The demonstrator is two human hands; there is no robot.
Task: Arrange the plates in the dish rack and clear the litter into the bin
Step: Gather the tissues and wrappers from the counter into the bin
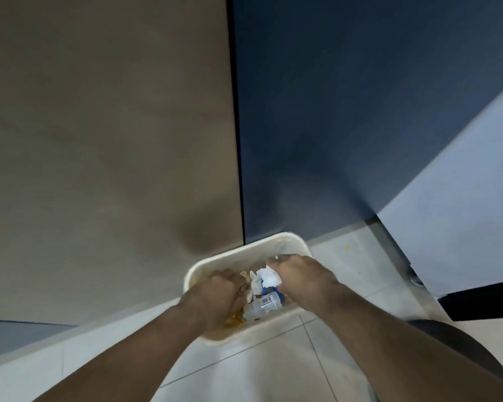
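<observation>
head view. bin point(273, 242) at 6 o'clock on a tiled floor point(259, 367), set against a tan panel point(99, 140) at 10 o'clock and a dark blue panel point(317, 111) at 1 o'clock. both hands are over its mouth: left hand point(215, 294) curled round crumpled scraps point(246, 285), right hand point(296, 274) pinching a white tissue point(269, 277). a bottle point(262, 306) already lies inside. judged stage: litter clearing under way, this load not yet released. plates and rack are out of view, so that part cannot be told.
</observation>
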